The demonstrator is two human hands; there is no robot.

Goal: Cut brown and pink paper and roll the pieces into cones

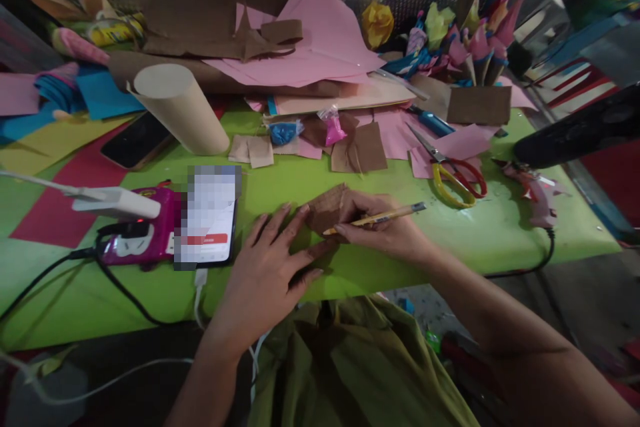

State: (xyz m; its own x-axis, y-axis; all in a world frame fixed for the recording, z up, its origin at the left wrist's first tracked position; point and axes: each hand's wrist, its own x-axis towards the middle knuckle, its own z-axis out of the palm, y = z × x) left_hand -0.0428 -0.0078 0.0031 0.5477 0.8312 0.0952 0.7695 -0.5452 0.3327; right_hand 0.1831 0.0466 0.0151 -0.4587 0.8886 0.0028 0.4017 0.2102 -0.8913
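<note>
My left hand (270,267) lies flat with fingers spread on the green table (400,267), pressing the near edge of a small brown paper piece (327,209). My right hand (387,230) is closed around a yellow pen (380,217), whose tip touches the brown piece. The pen's far end points right, toward the scissors.
A phone (207,217) leans on a pink power strip (143,233) at the left. Yellow-and-red scissors (457,177), a pink glue gun (535,193), a cardboard tube (180,107), pink sheets (320,47), brown scraps (363,147) and paper flowers (470,33) lie beyond.
</note>
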